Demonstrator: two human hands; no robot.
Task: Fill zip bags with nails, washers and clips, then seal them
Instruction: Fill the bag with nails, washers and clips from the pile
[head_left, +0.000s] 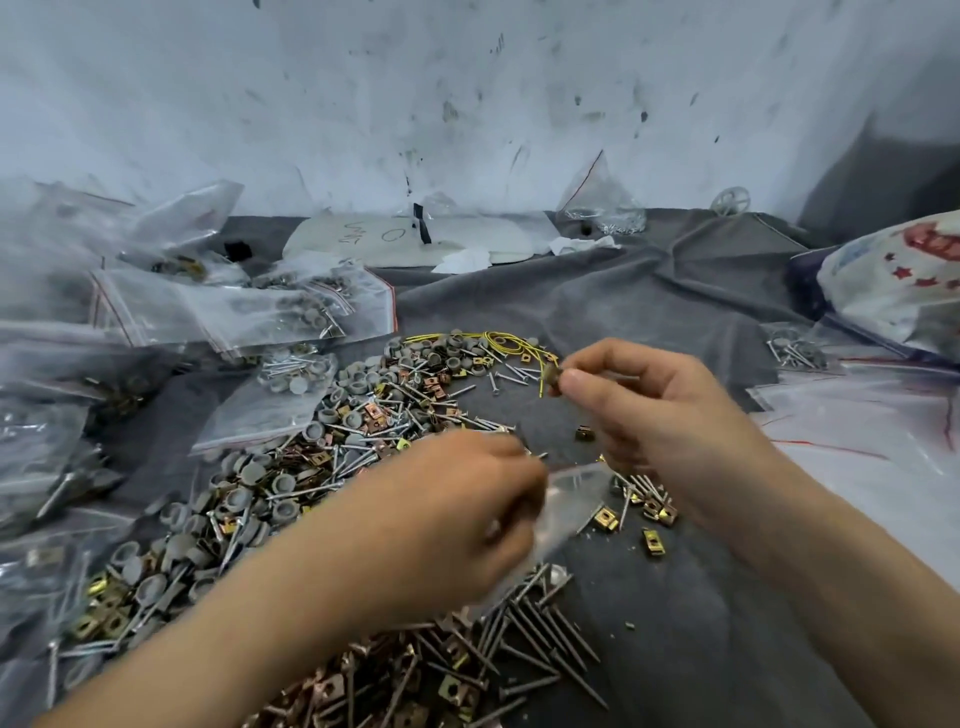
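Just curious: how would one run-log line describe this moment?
left hand: grips clear zip bag | right hand: pinches small clip | loose hardware: heaped on grey cloth

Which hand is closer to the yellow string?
Right. The right hand is just beside the yellow string, pinching a clip; the left hand is farther down, toward the camera, holding a clear bag.

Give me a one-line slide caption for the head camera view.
The right hand pinches a clip, the left hand grips a clear bag, among loose nails and washers on grey cloth.
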